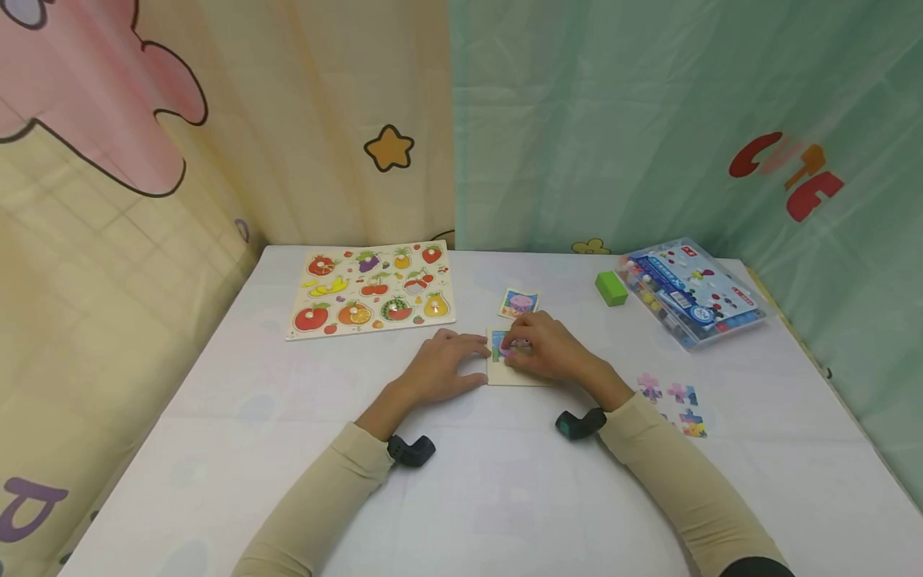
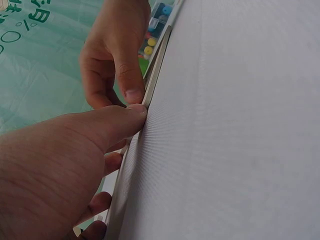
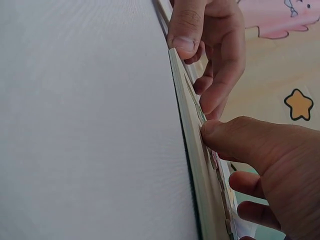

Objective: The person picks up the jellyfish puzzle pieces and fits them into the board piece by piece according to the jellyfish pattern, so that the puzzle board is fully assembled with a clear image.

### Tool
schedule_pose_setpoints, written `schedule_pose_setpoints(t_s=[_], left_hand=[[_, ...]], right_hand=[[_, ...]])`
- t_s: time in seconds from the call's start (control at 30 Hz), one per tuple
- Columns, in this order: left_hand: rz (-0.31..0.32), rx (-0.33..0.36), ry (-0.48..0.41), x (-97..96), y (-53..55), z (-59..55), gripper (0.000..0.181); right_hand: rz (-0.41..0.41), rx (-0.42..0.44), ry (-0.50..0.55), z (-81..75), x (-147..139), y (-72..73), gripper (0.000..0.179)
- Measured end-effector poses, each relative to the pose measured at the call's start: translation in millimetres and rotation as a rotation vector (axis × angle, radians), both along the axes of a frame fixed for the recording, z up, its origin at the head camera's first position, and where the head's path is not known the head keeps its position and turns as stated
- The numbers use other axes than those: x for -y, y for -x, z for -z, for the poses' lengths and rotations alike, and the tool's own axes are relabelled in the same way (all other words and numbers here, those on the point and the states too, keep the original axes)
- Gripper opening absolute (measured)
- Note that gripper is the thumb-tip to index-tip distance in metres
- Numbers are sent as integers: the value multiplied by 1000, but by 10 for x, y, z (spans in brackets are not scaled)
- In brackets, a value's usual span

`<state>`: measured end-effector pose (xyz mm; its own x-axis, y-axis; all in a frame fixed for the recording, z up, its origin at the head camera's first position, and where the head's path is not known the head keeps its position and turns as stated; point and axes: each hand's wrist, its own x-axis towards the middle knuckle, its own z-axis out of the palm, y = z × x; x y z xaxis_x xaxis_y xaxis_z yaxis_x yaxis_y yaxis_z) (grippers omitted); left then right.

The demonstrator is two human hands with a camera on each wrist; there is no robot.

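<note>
A small wooden jigsaw board (image 1: 505, 374) lies flat on the table in front of me, with colourful pieces fitted at its upper left. My left hand (image 1: 445, 367) rests at the board's left edge, thumb near the lower corner and fingers stretched along the side. Over the board, my right hand (image 1: 551, 346) bends down and pinches a jigsaw piece (image 1: 507, 349) between thumb and fingertips, much of it hidden by the fingers. In the right wrist view the right thumb (image 3: 212, 131) is right at the board's top face. Just behind stands a small picture card (image 1: 519, 303) showing a pink figure.
Several loose jigsaw pieces (image 1: 678, 393) lie right of the right forearm, partly covered by the sleeve. A fruit peg puzzle (image 1: 371, 290) lies at the back left. A green block (image 1: 611, 288) and a clear plastic case (image 1: 692, 292) of coloured parts stand at the back right.
</note>
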<state>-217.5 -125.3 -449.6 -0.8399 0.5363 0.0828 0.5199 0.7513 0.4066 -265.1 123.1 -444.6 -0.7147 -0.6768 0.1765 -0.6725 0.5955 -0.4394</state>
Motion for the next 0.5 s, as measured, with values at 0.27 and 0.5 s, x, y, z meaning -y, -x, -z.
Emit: schedule_pose_setpoints(t_s=[0.27, 0.5], left_hand=[[-3, 2, -3, -16, -4, 5, 40], [-4, 10, -7, 6, -7, 13, 40]], right_hand=[[-38, 21, 81, -126, -152, -26, 20], [18, 93, -5, -225, -697, -161, 27]])
